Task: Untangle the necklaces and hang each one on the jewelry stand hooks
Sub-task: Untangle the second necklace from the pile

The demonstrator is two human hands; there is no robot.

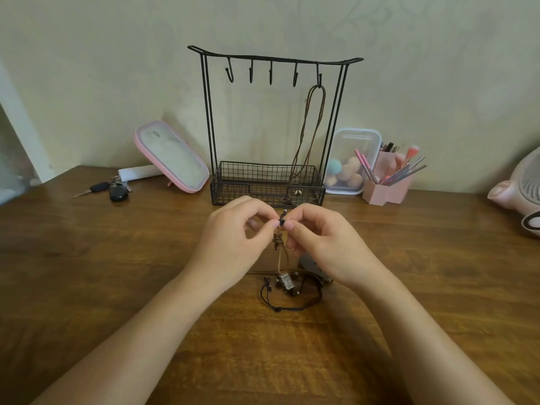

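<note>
Low in the centre, a tangle of thin cords (287, 285) is lying on the grained wooden table (117, 273). Just above, the left hand (233, 244) and right hand (327, 244) are pinching a small dark bead (283, 222) on a brown cord (280, 254). Behind, a brown necklace (309, 127) is hanging from the black wire stand's (274, 58) rightmost hook, trailing into its mesh basket (233, 185).

No legible text anywhere.
</note>
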